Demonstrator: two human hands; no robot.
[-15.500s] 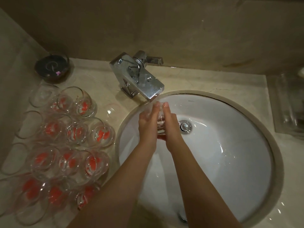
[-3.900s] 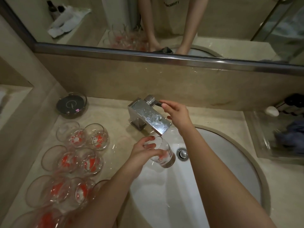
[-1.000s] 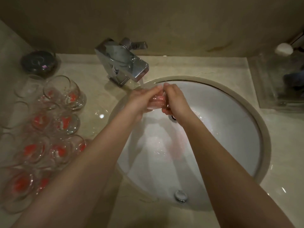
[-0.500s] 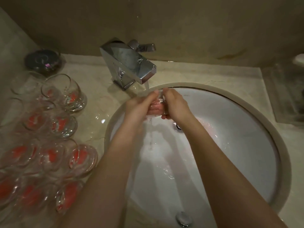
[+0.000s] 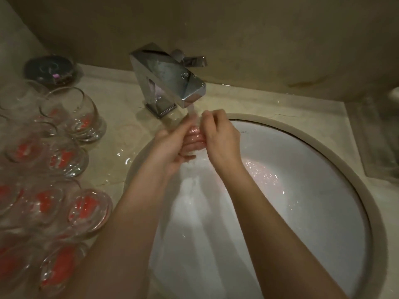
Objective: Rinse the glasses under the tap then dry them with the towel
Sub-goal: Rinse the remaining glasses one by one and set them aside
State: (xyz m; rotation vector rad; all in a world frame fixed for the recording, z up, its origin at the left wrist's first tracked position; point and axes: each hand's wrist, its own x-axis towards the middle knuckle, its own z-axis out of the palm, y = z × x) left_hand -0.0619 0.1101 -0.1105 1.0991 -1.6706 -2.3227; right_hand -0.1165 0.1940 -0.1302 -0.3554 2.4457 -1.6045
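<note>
A clear glass (image 5: pixel 192 138) with a reddish tint sits between my two hands under the chrome tap (image 5: pixel 170 80), which is running water onto it. My left hand (image 5: pixel 170 145) wraps it from the left and below. My right hand (image 5: pixel 220 134) grips it from the right, fingers curled at its upper edge. Most of the glass is hidden by my fingers. Water runs down into the white sink (image 5: pixel 302 212). No towel is in view.
Several clear glasses with red marks (image 5: pixel 54 169) crowd the beige counter left of the sink. A dark round dish (image 5: pixel 50 70) sits at the back left by the wall. A clear tray (image 5: pixel 380 143) lies at the right edge.
My hands stay together on the glass under the running tap. They have turned slightly, and the right fingers have lifted toward the spout. The camera has shifted a little.
</note>
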